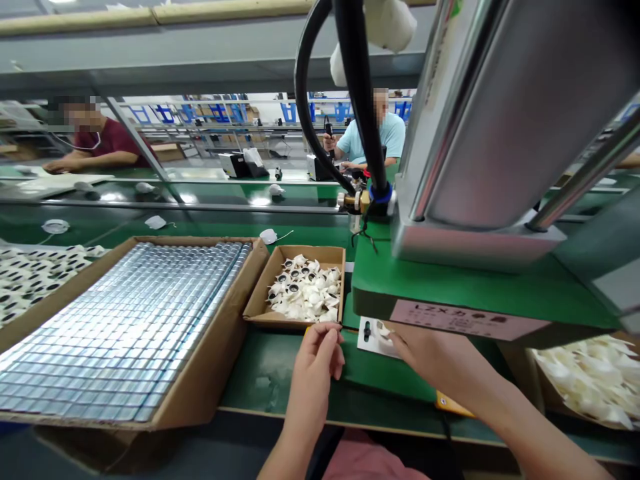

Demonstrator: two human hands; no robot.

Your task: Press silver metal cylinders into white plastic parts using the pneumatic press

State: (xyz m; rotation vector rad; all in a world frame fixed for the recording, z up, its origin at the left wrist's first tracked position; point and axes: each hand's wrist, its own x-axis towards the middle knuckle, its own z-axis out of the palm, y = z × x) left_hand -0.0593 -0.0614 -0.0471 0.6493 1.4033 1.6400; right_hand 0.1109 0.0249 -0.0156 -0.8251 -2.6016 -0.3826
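My left hand (320, 353) is closed beside the front of the press, thumb against curled fingers. Whatever it may hold is hidden. Under the press head, my right hand (425, 353) reaches in from the right, its fingertips on a small white plastic part (384, 331). That part sits on a white fixture plate (367, 343) with a dark slotted piece at its left. The plate lies on the green base (380, 377) of the press. Behind my left hand stands a shallow cardboard box (257, 308) of similar white parts, some with black rings.
The green press head (475, 287) with its silver cylinder overhangs my right hand. A carton (195, 393) of shiny metal cylinders (130, 320) stands left. White parts (590, 373) fill a box at right. Two people work beyond the conveyor (215, 223), where white pieces lie.
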